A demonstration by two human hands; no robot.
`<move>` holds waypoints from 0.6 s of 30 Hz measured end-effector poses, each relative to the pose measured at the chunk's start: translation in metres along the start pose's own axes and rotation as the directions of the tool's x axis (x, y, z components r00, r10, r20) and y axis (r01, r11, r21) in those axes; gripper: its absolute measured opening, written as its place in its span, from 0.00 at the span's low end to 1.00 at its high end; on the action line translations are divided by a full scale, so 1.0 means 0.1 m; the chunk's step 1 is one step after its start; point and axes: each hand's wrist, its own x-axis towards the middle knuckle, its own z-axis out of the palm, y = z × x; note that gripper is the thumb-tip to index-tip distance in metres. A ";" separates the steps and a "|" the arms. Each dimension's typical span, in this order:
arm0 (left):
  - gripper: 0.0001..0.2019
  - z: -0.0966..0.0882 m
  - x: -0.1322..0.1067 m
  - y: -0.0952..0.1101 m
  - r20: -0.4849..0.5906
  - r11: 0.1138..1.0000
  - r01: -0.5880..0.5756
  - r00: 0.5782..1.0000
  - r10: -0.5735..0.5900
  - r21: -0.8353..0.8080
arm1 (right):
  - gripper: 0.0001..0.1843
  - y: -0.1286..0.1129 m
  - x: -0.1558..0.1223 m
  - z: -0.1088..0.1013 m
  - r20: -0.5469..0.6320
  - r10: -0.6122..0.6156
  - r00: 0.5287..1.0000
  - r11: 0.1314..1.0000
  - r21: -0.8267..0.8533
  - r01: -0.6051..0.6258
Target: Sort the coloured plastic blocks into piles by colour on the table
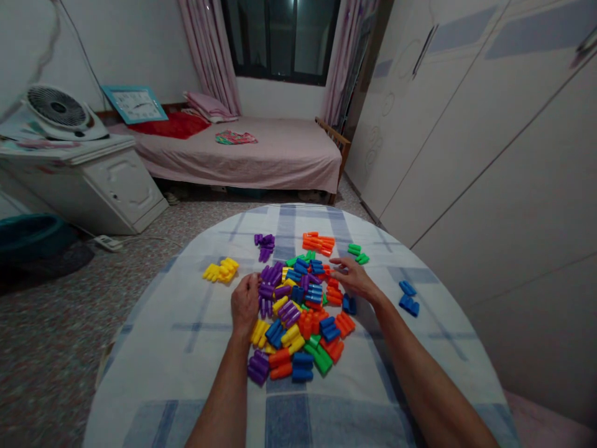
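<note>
A mixed heap of plastic toy building pieces, shaped like joined tubes in purple, yellow, blue, orange and green, lies between my hands. At the heap's left edge is my left hand, its fingers curled in beside the purple pieces; whatever they may hold is hidden. My right hand reaches in from the right, fingers stretched out and apart, close to the orange pieces. Nothing shows in its grasp. Just beyond its fingers sit a few green pieces.
Separate groups lie around the heap: yellow pieces left, purple pieces and orange pieces at the back, blue pieces right. A checked cloth covers the round table. Behind stands a bed; a wardrobe is on the right.
</note>
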 end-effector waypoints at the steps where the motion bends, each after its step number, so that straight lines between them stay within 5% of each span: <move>1: 0.21 0.00 0.00 0.00 0.000 1.000 0.005 1.000 -0.005 0.003 | 0.24 0.01 -0.03 0.02 0.026 -0.016 1.000 1.000 -0.008 0.016; 7: 0.21 -0.01 -0.01 0.04 -0.006 1.000 -0.010 1.000 0.010 0.025 | 0.30 -0.11 -0.01 0.20 0.068 -0.119 0.991 0.957 -0.258 0.133; 13: 0.22 0.00 -0.01 0.05 -0.005 1.000 -0.009 1.000 0.009 0.021 | 0.13 -0.22 -0.10 0.20 -0.020 -0.010 1.000 0.926 -0.377 0.001; 18: 0.22 0.00 0.00 0.05 -0.009 0.999 -0.017 1.000 0.017 0.029 | 0.14 -0.10 -0.14 0.10 -0.161 0.014 0.987 0.949 -0.309 -0.064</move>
